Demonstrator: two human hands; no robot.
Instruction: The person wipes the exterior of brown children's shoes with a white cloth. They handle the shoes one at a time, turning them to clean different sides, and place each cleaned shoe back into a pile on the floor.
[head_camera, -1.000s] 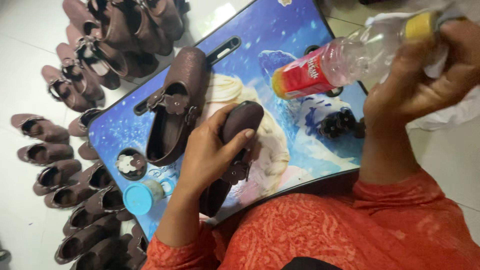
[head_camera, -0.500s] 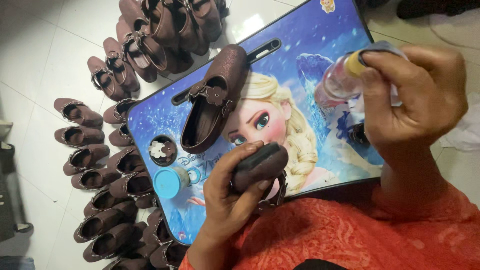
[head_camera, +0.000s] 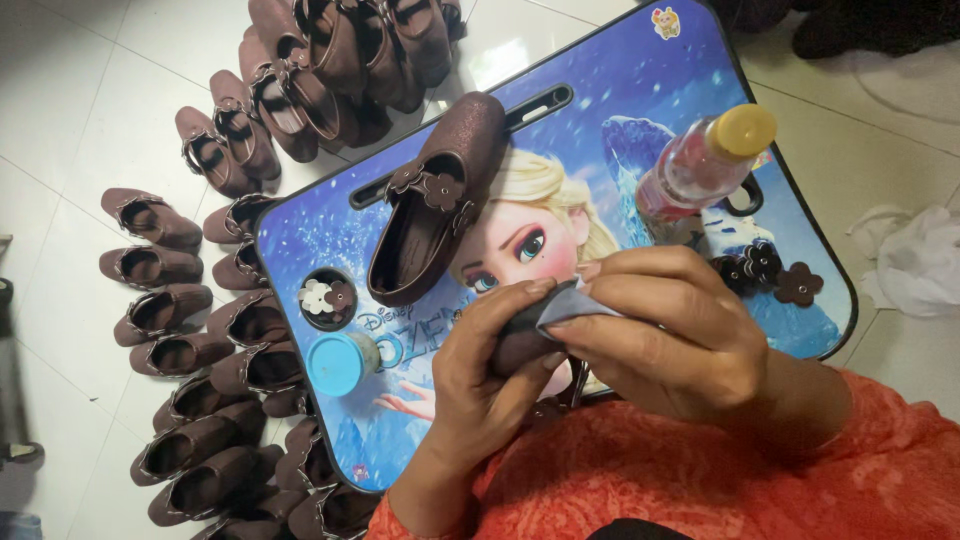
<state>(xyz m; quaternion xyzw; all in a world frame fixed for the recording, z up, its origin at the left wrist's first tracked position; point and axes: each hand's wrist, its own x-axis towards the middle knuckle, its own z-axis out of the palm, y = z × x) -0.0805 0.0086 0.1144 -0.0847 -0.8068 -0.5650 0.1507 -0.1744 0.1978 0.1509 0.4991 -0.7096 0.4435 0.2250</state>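
- While the left hand grips a brown shoe over the tray's near edge, the right hand pinches a small grey cloth against it.
- Another brown shoe lies on the blue picture tray.
- Near it stands a clear bottle with a yellow cap.
- Many brown shoes sit on the floor.

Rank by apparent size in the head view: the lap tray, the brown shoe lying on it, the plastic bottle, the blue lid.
1. Lap tray
2. Brown shoe
3. Plastic bottle
4. Blue lid
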